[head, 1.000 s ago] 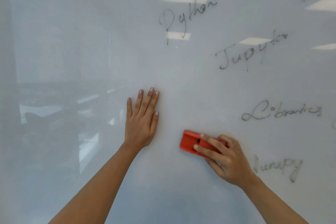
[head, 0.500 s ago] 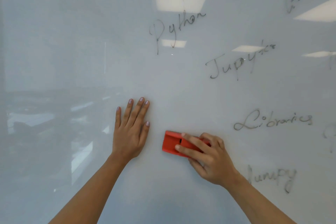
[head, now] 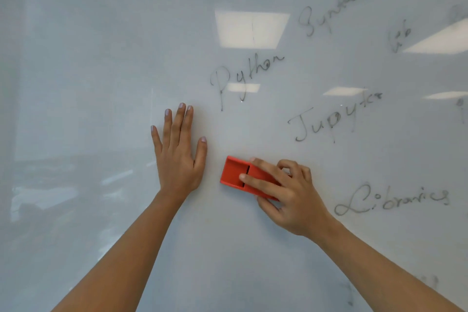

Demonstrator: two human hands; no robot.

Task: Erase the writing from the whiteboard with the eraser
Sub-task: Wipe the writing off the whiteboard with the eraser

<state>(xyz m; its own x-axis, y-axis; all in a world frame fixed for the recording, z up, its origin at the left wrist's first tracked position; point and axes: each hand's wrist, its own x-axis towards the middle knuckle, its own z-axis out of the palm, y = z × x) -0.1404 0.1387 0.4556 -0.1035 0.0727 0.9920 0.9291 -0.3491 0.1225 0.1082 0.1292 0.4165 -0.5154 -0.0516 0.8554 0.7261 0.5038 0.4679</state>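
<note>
Broadly, a glossy white whiteboard (head: 101,58) fills the view, its left half bare and its right half carrying handwritten words in dark marker: "Python" (head: 247,76) above centre, "Syntax" (head: 331,11) higher to the right, "Jupyter" (head: 334,119) at right of centre, and "Libraries" (head: 390,200) lower right. Fainter marks at the far right edge and lower right corner are too blurred to read. Ceiling lights reflect in the surface.

The left hand (head: 178,157) lies flat against the board with fingers spread upward, holding nothing and serving as a brace. The right hand (head: 288,192) is closed around a rectangular red plastic eraser (head: 234,173), index and middle fingers laid along its back, thumb under its lower edge. The eraser sits flat against the board at centre, between the two hands, on bare surface below "Python" and left of "Jupyter"; it touches no writing.

Judged step: carrying the eraser to the next word. To do it well, keep the pad fully flat with even finger pressure, sweep in long overlapping strokes across each whole word, and work methodically so no strokes are skipped. Tilting onto an edge would likely leave streaks; the faint marks may need a second pass.
</note>
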